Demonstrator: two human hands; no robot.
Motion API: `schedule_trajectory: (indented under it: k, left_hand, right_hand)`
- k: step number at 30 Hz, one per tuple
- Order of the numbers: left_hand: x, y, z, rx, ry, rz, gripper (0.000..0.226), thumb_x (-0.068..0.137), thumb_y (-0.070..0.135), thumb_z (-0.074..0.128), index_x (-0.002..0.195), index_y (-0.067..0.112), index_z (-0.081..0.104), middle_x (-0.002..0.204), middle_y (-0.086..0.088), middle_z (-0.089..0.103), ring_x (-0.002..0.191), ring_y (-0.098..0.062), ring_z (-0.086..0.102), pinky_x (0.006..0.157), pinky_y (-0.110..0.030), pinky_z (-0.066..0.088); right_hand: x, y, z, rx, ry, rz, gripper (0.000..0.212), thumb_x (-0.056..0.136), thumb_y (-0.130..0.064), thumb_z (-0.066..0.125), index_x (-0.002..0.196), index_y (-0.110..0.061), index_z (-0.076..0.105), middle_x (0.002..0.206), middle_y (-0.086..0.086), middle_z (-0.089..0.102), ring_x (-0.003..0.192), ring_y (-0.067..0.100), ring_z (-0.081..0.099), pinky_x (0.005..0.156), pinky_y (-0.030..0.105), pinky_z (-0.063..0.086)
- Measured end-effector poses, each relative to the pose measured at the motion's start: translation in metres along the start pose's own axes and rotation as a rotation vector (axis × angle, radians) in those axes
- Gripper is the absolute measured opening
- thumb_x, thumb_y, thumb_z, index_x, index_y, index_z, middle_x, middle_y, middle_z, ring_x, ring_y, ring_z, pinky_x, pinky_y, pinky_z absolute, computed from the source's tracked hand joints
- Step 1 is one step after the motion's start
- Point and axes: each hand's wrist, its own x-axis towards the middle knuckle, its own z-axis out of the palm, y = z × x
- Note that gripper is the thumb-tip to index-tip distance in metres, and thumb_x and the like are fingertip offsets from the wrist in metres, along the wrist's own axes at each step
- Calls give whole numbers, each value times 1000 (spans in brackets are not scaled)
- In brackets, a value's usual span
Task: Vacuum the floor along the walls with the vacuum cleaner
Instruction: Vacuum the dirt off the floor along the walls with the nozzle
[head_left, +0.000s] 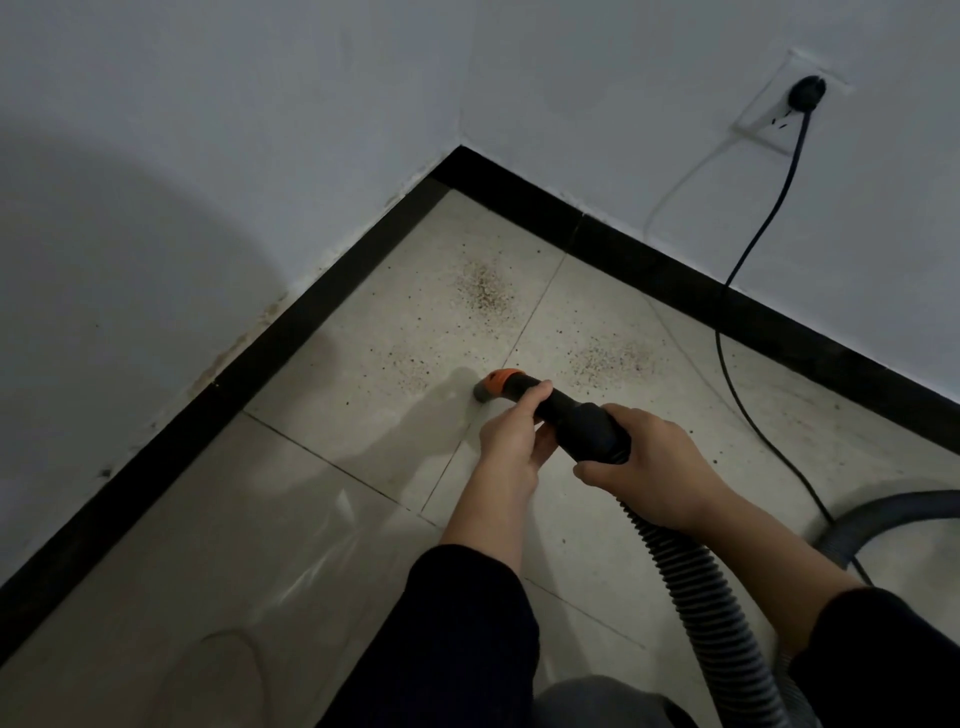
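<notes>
Head view, looking down into the floor's far corner.

- Left hand: fingers curled over the black tube, close behind the nozzle.
- Right hand: wrapped round the thick cuff where the ribbed hose joins the tube. The hose runs back past the right sleeve and loops off toward the right edge.
- The nozzle, orange on top with a grey mouth, points down at the floor near a crossing of tile joints. It is well apart from both strips of black skirting. Cannot tell whether the mouth touches the tile or hangs just above it.
- Three patches of grit lie on the floor: a faint one just left of the nozzle, a denser one beyond it toward the corner, and a third to its right.
- The power cord hangs from a plug in the wall socket, crosses the right skirting and trails over the floor near the third patch.

Step in hand, as I judge it: working the corner area, with the nozzle at the nearest patch. The tiles toward the near left edge look clean of grit.

The next move likely calls for pushing the nozzle forward through the far patch and into the corner, then sweeping right along the skirting. The mouth should stay low and be steered round the cord.
</notes>
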Motion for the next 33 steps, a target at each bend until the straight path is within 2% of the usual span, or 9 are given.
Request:
schedule_trajectory:
  k: [6,13,20,23,29,33]
  left_hand:
    - [6,1,10,51,-42,4,40,85,20,75,119,4,60,110,-13,68,86,-19,68,90,-35,57]
    - [12,6,19,68,-67,-3,39,84,19,76,117,4,61,105,-11,69,92,-24,68,88,-35,58]
    - [20,14,11,59,-33,-10,45,84,20,76,122,2,59,102,-9,68,94,-25,69,84,-34,59]
    - [22,18,10,58,-32,-6,45,84,20,76,122,1,59,101,-9,68,96,-25,68,87,-35,58]
    - [23,24,11,55,-28,-8,44,85,20,76,121,2,60,97,-8,69,85,-22,69,91,-36,57]
    - [22,25,9,37,-20,-3,49,83,21,77,125,1,59,99,-10,69,87,-23,70,85,-35,59]
  right_hand:
    - [3,2,-4,2,21,43,28,76,-28,74,98,-19,59,77,0,61,66,15,58,53,22,42]
    - [6,4,-9,-2,51,64,29,77,-29,74,100,-21,59,77,-2,60,66,12,57,52,19,38]
    - [19,-3,-2,-24,28,56,29,77,-30,73,101,-21,59,80,-2,60,68,13,57,55,22,43]
    - [24,-4,0,-28,41,47,29,77,-30,73,101,-21,58,80,-3,59,67,11,55,54,21,41]
    - [31,-5,1,-16,53,21,30,76,-29,74,102,-22,60,80,-3,60,68,11,55,54,20,37]
    - [30,-6,0,-20,44,8,30,76,-31,74,101,-23,60,78,-5,60,68,10,55,54,19,37]
